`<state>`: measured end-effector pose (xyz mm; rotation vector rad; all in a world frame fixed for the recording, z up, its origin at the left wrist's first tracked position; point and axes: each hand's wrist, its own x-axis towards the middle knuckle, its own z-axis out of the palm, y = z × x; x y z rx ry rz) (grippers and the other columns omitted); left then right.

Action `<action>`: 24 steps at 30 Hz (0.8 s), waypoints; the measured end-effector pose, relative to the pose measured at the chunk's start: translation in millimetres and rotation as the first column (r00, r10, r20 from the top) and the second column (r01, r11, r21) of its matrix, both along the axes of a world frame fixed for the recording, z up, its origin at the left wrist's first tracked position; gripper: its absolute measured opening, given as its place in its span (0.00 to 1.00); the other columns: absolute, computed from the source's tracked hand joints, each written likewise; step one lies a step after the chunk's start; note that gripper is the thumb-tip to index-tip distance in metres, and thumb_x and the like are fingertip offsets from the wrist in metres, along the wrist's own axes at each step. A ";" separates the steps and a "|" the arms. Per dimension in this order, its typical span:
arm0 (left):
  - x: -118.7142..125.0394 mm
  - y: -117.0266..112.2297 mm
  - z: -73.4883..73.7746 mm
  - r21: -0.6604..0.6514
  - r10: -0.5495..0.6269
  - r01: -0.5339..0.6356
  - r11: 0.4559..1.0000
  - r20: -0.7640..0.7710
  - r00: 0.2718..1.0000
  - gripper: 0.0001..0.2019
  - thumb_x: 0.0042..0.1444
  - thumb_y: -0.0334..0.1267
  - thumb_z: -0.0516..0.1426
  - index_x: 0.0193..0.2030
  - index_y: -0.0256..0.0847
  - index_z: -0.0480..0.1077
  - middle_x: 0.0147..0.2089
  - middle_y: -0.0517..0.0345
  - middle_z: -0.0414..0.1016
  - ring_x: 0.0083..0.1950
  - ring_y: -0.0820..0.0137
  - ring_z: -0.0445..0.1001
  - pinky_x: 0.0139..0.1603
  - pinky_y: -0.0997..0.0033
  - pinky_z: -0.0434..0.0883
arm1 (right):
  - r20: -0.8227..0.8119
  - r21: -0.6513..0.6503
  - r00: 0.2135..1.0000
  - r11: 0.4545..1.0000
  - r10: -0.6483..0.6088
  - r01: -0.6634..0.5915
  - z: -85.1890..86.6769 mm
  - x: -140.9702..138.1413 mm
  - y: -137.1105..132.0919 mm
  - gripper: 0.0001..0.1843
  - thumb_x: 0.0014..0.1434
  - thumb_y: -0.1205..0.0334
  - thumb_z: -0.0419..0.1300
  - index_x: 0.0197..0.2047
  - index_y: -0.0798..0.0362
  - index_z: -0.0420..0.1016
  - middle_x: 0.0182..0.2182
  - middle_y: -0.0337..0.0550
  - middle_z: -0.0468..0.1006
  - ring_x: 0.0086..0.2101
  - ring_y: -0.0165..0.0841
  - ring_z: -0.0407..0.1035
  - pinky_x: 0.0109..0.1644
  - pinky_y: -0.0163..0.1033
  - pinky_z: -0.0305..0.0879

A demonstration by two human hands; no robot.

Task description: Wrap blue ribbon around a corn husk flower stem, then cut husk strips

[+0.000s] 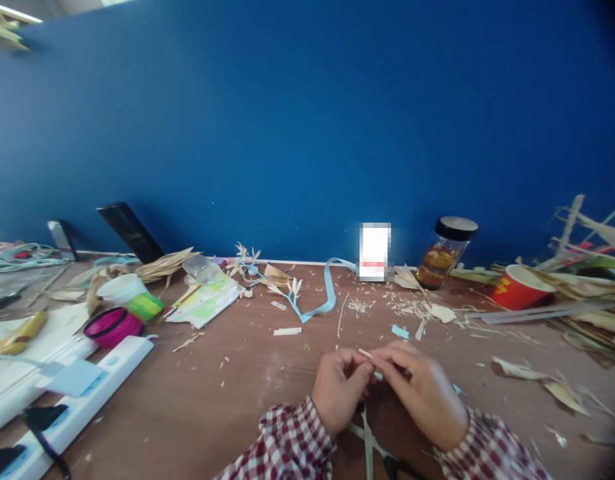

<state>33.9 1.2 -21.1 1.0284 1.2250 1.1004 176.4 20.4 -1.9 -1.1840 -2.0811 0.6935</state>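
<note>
My left hand (pixel 340 388) and my right hand (pixel 423 393) meet low in the middle of the view, just above a brown table (pixel 227 400). Both are closed in a pinch on one small pale straw strip (pixel 365 353), whose end sticks up between the fingertips. A bit of light blue material shows between the hands. Scissors (pixel 370 443) lie on the table directly under my wrists. Both sleeves are red and white plaid.
Straw scraps (pixel 412 308) and a light blue ribbon (pixel 327 297) litter the table ahead. A glass jar (pixel 445 252) and a red paper cup (pixel 517 287) stand at the right. A pink bowl (pixel 112 327), a white cup (pixel 122 290) and a white power strip (pixel 87 393) are left.
</note>
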 end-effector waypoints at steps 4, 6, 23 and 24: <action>1.2 -1.9 4.1 -0.002 -0.011 0.011 1.000 -0.030 0.999 0.12 0.46 0.44 0.57 0.26 0.34 0.69 0.20 0.61 0.69 0.17 0.80 0.60 0.18 0.80 0.58 | 0.028 0.058 0.998 0.997 -0.048 0.046 -3.6 1.4 6.6 0.14 0.61 0.58 0.48 0.34 0.50 0.75 0.30 0.42 0.75 0.32 0.33 0.69 0.37 0.35 0.64; 1.4 -7.2 6.9 -0.009 -0.027 0.027 1.000 -0.036 0.999 0.12 0.47 0.44 0.57 0.26 0.35 0.69 0.20 0.60 0.70 0.17 0.80 0.60 0.18 0.80 0.58 | 0.065 0.121 0.990 0.986 -0.122 0.114 -7.4 9.1 14.7 0.14 0.61 0.58 0.48 0.35 0.50 0.74 0.32 0.42 0.75 0.33 0.33 0.69 0.37 0.35 0.64; -155.3 35.8 12.2 0.151 0.115 0.042 0.988 -0.879 0.464 0.11 0.48 0.37 0.54 0.36 0.41 0.77 0.31 0.55 0.79 0.31 0.65 0.74 0.33 0.70 0.68 | 0.267 0.338 0.926 0.926 -0.267 0.169 -40.1 27.8 33.1 0.15 0.62 0.55 0.45 0.38 0.48 0.71 0.34 0.40 0.74 0.31 0.31 0.70 0.32 0.33 0.61; -156.2 38.4 11.8 0.146 0.109 0.051 0.988 -0.892 0.438 0.11 0.47 0.37 0.55 0.35 0.40 0.77 0.31 0.55 0.79 0.32 0.64 0.74 0.34 0.69 0.68 | 0.267 0.331 0.926 0.928 -0.266 0.171 -40.0 28.6 33.1 0.14 0.62 0.56 0.45 0.38 0.48 0.71 0.34 0.40 0.74 0.31 0.31 0.70 0.31 0.33 0.60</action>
